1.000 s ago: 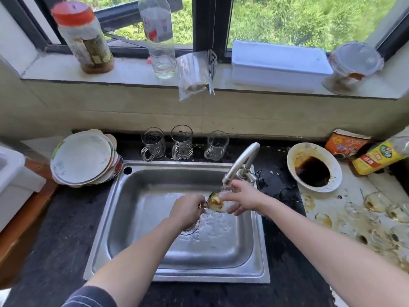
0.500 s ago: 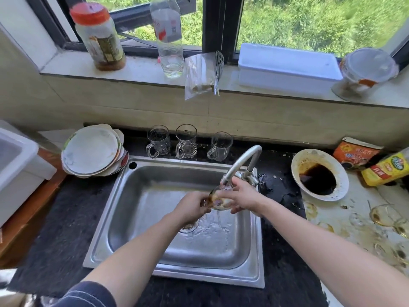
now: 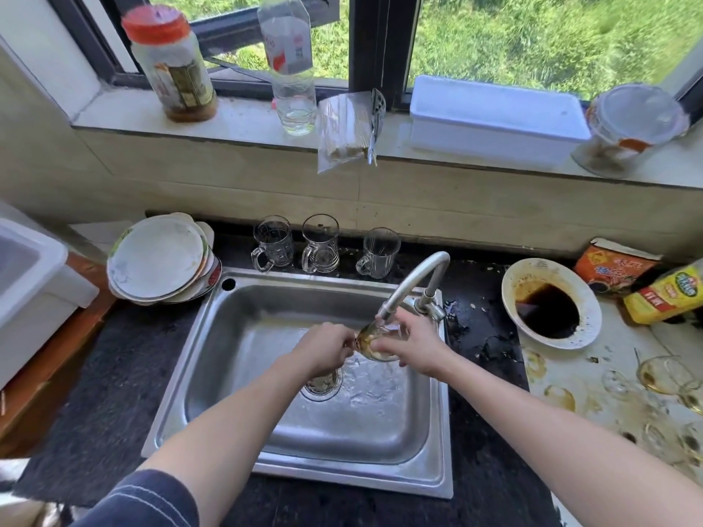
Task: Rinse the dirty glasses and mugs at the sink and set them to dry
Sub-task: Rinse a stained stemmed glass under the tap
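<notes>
- i'm holding a dirty glass (image 3: 374,342) between both hands, right under the tap spout (image 3: 409,290) and above the sink (image 3: 213,374).
- my right hand (image 3: 412,342) is curled around its bowl from the tap side; my left hand (image 3: 323,349) is closed on its other end, though what it grips there is hidden by my fingers.
- the glass lies tipped, its long axis running roughly left to right between my hands.
- three clear mugs (image 3: 321,245) stand upright on the counter behind the sink, nearer my left hand; i judge that's where this one goes next.
- more stained glasses (image 3: 664,374) sit on the right counter, partly cut off by the frame edge.
- the glass's rim and stem are hard to make out.
</notes>
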Available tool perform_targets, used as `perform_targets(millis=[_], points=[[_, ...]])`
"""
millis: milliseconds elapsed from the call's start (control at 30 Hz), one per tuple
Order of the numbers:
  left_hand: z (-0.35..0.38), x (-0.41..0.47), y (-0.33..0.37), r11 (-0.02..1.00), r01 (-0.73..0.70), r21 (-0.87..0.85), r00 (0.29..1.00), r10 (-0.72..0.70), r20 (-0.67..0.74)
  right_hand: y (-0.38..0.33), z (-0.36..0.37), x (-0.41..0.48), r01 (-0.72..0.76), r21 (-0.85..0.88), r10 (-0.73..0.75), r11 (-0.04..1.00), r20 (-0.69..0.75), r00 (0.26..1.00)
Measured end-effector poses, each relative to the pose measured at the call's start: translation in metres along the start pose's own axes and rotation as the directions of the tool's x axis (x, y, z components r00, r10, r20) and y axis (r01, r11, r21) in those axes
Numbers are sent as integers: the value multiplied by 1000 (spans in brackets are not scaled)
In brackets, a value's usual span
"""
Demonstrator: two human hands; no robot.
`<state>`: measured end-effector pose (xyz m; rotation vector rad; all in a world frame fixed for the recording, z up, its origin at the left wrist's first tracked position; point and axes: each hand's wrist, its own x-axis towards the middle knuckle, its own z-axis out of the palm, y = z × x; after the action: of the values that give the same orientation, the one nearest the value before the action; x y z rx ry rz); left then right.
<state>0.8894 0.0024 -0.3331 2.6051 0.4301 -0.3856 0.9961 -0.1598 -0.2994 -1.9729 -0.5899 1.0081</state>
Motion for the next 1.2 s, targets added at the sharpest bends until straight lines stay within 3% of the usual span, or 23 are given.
perform_targets(millis=[100, 167, 300, 367, 433, 500, 533, 600, 667, 733, 800, 867, 900, 933, 1000, 1067, 1133, 1200], points=[[-3, -3, -1, 998, -59, 39, 996, 61, -65, -4, 1, 4, -263, 252, 258, 931, 53, 965], [2, -8, 0, 994, -97, 47, 990, 101, -102, -11, 0, 5, -359, 292, 346, 886, 98, 933], [3, -9, -4, 998, -64, -20, 996, 63, -59, -7, 1, 3, -22, 87, 21, 996, 17, 1000], [3, -8, -6, 997, -57, -59, 997, 54, -48, -7, 5, 2, 29, 54, -29, 998, 2, 1000], [4, -11, -5, 997, -78, -18, 990, 76, -119, -17, 6, 2, -126, 146, 131, 981, -28, 991], [7, -14, -4, 994, -102, 35, 979, 106, -176, -30, 4, 2, -372, 284, 367, 884, 74, 927], [10, -16, -5, 993, -112, 44, 975, 118, -186, -33, 2, 0, -425, 304, 405, 852, 130, 905], [12, -17, -6, 994, -109, 14, 980, 109, -165, -26, 2, 3, -331, 247, 314, 911, 106, 943], [12, -15, -9, 994, -99, -39, 986, 93, -139, -14, 4, 4, -75, 48, 75, 996, 2, 997], [12, -15, -9, 995, -93, -26, 983, 88, -159, -7, 5, 5, 20, -69, -20, 997, 7, 1000], [12, -17, -6, 995, -92, 46, 978, 99, -183, -14, -1, 5, -142, 68, 135, 988, 98, 986], [12, -17, -5, 989, -88, 115, 974, 110, -197, -23, -7, 2, -384, 168, 340, 908, 243, 909], [12, -17, -4, 987, -85, 135, 973, 112, -201, -24, -9, 0, -425, 173, 374, 889, 263, 889], [11, -17, -2, 987, -83, 136, 972, 110, -205, -22, -7, 0, -396, 175, 352, 902, 233, 906], [8, -16, 0, 988, -82, 129, 972, 108, -211, -14, -1, 1, -150, 113, 143, 982, 63, 988], [7, -14, 0, 984, -93, 151, 971, 123, -204, -7, 4, 0, 33, 0, -33, 999, -28, 999], [8, -12, -2, 978, -106, 180, 964, 145, -222, -10, 0, 2, -81, 156, 77, 984, 31, 997], [9, -12, -3, 972, -110, 208, 951, 164, -263, -16, -4, 1, -377, 349, 315, 858, 222, 923]])
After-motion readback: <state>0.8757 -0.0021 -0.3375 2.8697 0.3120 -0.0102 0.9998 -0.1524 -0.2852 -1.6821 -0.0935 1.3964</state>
